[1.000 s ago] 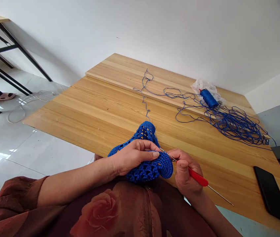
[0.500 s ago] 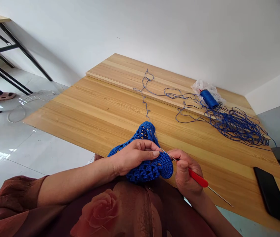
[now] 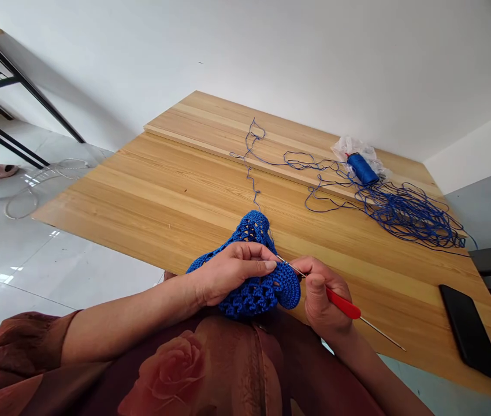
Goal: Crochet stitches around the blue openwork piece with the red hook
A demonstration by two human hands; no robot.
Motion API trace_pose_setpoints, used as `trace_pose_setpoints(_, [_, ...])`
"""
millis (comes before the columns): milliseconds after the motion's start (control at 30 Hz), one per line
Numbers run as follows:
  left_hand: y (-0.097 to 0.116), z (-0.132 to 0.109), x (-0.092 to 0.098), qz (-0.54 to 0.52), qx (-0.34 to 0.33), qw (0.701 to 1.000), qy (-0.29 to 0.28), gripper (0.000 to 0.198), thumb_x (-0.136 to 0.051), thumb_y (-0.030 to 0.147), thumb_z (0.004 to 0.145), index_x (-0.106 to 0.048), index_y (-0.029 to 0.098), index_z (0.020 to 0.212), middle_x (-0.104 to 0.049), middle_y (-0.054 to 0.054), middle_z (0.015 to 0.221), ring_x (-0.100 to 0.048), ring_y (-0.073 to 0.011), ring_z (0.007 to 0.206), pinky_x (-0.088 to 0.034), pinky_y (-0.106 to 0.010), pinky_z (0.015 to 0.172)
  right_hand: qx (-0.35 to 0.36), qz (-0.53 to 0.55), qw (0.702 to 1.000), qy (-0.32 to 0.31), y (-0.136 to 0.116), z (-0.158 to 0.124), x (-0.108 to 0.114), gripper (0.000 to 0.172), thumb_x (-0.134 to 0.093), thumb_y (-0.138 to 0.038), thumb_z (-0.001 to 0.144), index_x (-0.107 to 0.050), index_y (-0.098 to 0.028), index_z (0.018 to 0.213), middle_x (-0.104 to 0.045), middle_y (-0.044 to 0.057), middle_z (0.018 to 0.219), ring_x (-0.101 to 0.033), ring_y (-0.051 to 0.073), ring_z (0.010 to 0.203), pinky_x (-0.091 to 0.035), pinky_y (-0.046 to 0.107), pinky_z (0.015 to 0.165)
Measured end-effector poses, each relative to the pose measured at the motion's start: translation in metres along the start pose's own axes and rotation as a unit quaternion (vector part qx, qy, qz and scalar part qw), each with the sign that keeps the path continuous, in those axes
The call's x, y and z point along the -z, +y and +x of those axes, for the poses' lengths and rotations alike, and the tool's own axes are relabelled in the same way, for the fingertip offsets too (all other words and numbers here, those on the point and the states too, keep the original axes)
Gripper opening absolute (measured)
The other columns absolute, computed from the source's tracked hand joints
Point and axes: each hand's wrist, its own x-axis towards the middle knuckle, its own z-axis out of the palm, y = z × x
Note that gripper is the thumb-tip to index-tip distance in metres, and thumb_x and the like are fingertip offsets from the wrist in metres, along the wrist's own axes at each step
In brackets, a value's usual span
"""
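Note:
A blue openwork crochet piece rests against my lap at the table's near edge. My left hand is closed on its upper edge, thumb and forefinger pinching the work. In my right hand is a crochet hook with a red handle and thin metal at both ends. The hook's front tip reaches the stitches beside my left fingertips, where its exact engagement is too small to see. From the piece a blue strand runs away across the table.
On the wooden table a loose heap of blue cord lies right of centre, beside a blue spool on a clear plastic bag. A black phone lies at the right. At far left, a person's foot shows.
The whole view has shifted slightly, so things appear a little further left and up. Both hands keep their hold on the crochet piece and the hook, with barely any other movement.

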Motion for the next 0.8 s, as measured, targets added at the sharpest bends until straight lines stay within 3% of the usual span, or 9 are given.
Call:
trace_pose_setpoints(233, [0.001,-0.001,-0.002,-0.005,0.008,1.000,-0.001,0.030,-0.083,0.037,0.076,-0.070,0.011,0.083,-0.073,-0.007,0.080,-0.065,-0.0133,0.068,-0.050,-0.024,0.067,-0.034,0.013,0.999,0.025,-0.009,0.004,-0.005,0.055,-0.047,-0.066,0.096,-0.064,-0.020,0.070,-0.055,0.000,0.060,-0.047,0.013,0.055,-0.040,0.026,0.050])
trace_pose_setpoints(500, [0.002,0.000,-0.002,-0.017,0.007,1.000,0.015,0.034,-0.086,0.038,0.072,-0.069,0.010,0.082,-0.072,-0.007,0.077,-0.064,-0.0134,0.065,-0.051,-0.025,0.063,-0.071,0.020,0.997,0.029,-0.011,0.007,-0.010,0.049,-0.050,-0.056,0.099,-0.060,-0.019,0.068,-0.047,-0.003,0.059,-0.040,0.010,0.054,-0.037,0.023,0.051])
trace_pose_setpoints(800, [0.003,-0.003,-0.003,-0.023,0.010,0.999,0.020,0.039,-0.088,0.042,0.068,-0.068,0.010,0.079,-0.071,-0.006,0.076,-0.062,-0.0127,0.063,-0.050,-0.025,0.062,-0.066,0.004,0.998,0.025,-0.014,0.006,-0.011,0.048,-0.048,-0.055,0.100,-0.059,-0.019,0.068,-0.045,-0.004,0.058,-0.039,0.009,0.053,-0.035,0.022,0.049])
